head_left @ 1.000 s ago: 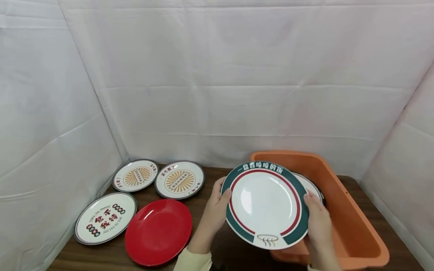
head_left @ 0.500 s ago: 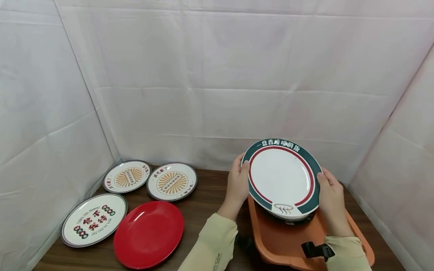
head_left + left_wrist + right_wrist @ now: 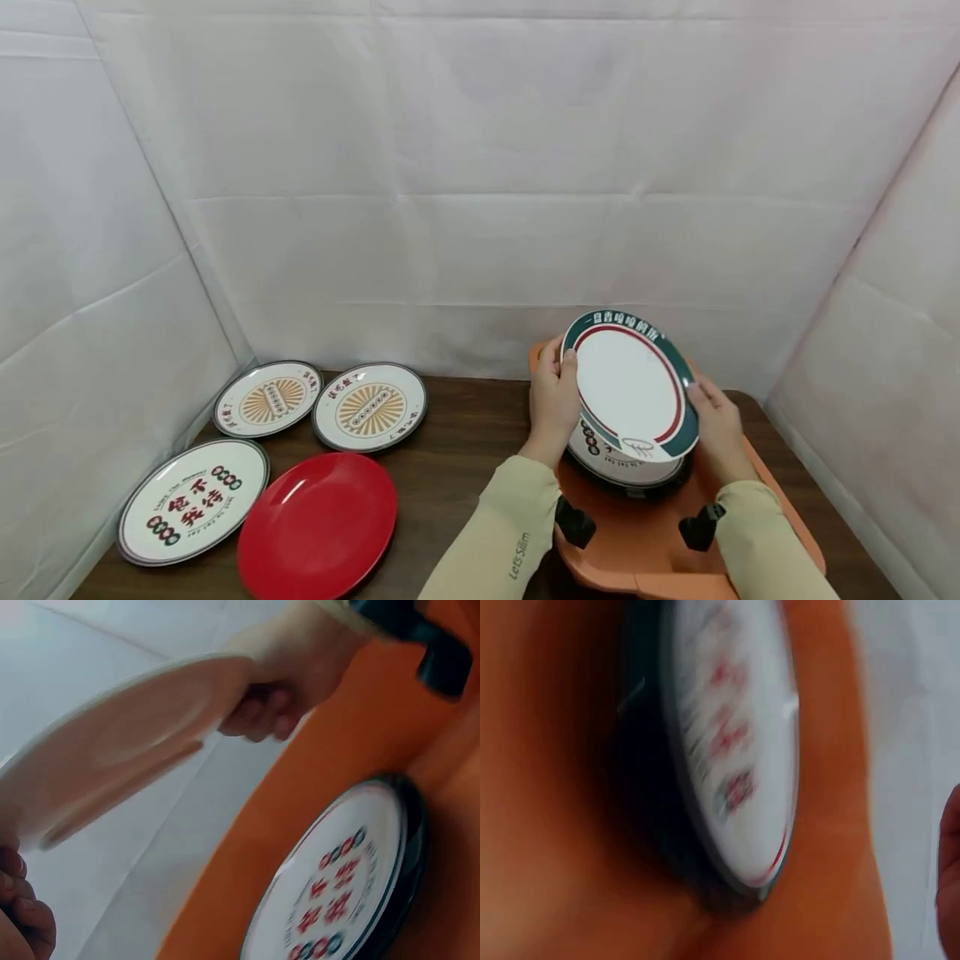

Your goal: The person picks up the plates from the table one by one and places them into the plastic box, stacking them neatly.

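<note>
Both hands hold a white plate [image 3: 628, 385] with a green rim and a red ring, tilted above the orange bin. My left hand [image 3: 553, 398] grips its left edge, thumb on top. On the opposite edge is my right hand [image 3: 720, 425], also gripping with the thumb over the rim. The left wrist view shows the pale underside of the held plate [image 3: 135, 727] and the right hand's curled fingers. Below it, a white plate with red characters [image 3: 600, 462] lies on top of a dark-edged stack inside the orange bin [image 3: 637, 550].
On the brown table [image 3: 465, 433], to the left, lie a red plate [image 3: 318, 525], a white plate with red lettering [image 3: 195, 502], and two sunburst-patterned plates [image 3: 370, 408] at the back. White fabric walls [image 3: 450, 167] enclose the table behind and on both sides.
The green-rimmed plate has gone from in front of the bin's left side to above it, both hands still holding it. It tilts more now, and the lettered plate beneath shows.
</note>
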`<state>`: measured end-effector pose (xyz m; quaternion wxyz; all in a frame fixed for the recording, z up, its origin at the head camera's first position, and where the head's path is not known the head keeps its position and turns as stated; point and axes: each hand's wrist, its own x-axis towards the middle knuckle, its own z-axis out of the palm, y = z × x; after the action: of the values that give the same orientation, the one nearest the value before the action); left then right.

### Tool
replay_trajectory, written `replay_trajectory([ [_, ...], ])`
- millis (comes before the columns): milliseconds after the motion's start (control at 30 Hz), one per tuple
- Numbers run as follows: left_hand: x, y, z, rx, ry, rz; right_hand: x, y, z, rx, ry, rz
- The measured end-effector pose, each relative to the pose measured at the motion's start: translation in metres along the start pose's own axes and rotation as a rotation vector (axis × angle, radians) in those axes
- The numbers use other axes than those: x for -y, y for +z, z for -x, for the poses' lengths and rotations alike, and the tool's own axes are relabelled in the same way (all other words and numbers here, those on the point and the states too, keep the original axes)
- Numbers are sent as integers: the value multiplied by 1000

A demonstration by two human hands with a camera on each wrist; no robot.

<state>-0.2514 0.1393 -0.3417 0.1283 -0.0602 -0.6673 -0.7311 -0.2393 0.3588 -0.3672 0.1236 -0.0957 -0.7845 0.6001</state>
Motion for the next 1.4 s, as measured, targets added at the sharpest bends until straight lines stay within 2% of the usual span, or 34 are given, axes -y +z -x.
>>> replay_trajectory([
  [133,5,13,2,3,-29,22,-7,-3,-4,-93,43,-245],
  [200,11,18,2,-3,-64,12,-8,-5,-4,-129,34,-278],
  [233,15,20,2,-9,-88,0,-9,-6,-4,-141,32,-258],
  [333,28,25,3,-33,-181,-21,-12,-11,-4,-170,47,-129],
  [467,38,27,3,-48,-237,-49,-16,-14,-6,-155,44,144],
  [600,40,28,2,15,-263,-217,-19,-14,-6,-157,15,320],
  [700,43,30,2,90,-330,-376,-22,-12,-6,-154,16,446],
  [800,47,32,3,149,-391,-491,-26,-8,-6,-109,57,558],
  [900,52,34,5,178,-409,-572,-34,-5,-9,-57,81,629],
  [1067,56,38,8,206,-381,-694,-44,-5,-14,36,111,686],
  [1200,55,37,11,242,-362,-779,-47,-2,-15,143,170,745],
  [1400,53,34,14,347,-398,-865,-55,-1,-15,208,133,860],
])
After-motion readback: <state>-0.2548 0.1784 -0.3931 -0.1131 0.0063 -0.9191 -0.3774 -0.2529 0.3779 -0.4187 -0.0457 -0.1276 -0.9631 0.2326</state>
